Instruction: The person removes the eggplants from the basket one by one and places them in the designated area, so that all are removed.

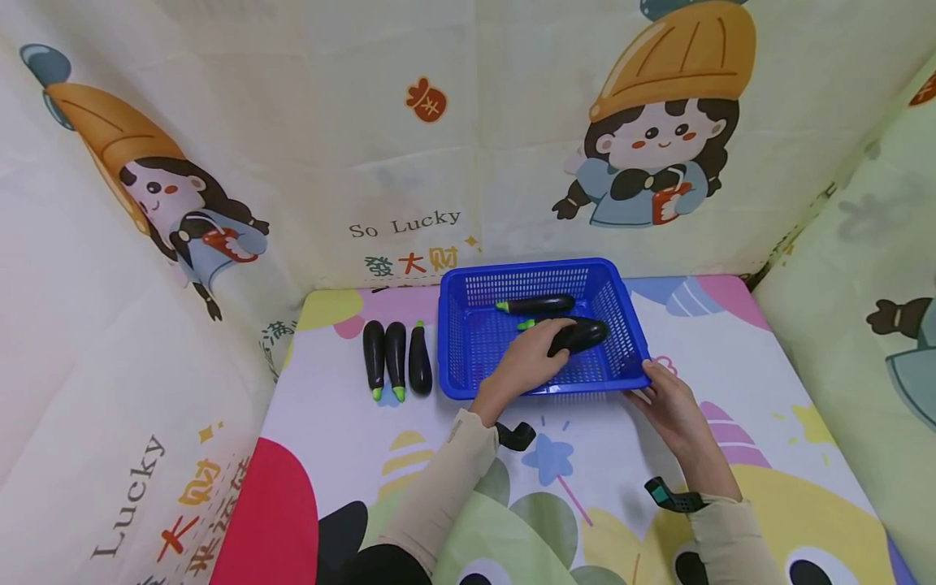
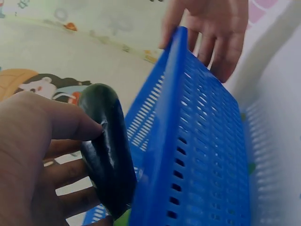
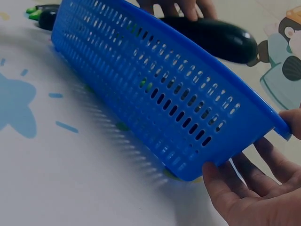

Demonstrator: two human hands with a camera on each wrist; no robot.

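Note:
My left hand (image 1: pixel 532 357) grips a dark, glossy eggplant (image 1: pixel 582 335) over the blue plastic basket (image 1: pixel 453 333). In the left wrist view the thumb presses one side of this eggplant (image 2: pixel 109 146), with fingers behind it. Farther back in the basket lies another eggplant (image 1: pixel 541 304), its green end pointing left. A green stem (image 1: pixel 526 325) shows beside my left hand; I cannot tell which eggplant it belongs to. My right hand (image 1: pixel 669 406) holds the basket's near right corner, thumb at the rim and fingers against the outside, as the right wrist view shows.
Left of the basket, three eggplants lie side by side: one at the left (image 1: pixel 374 357), one in the middle (image 1: pixel 396 357) and one nearest the basket (image 1: pixel 420 361). A patterned cloth covers the table (image 1: pixel 336 406). Printed curtains (image 1: pixel 329 162) stand behind and at both sides.

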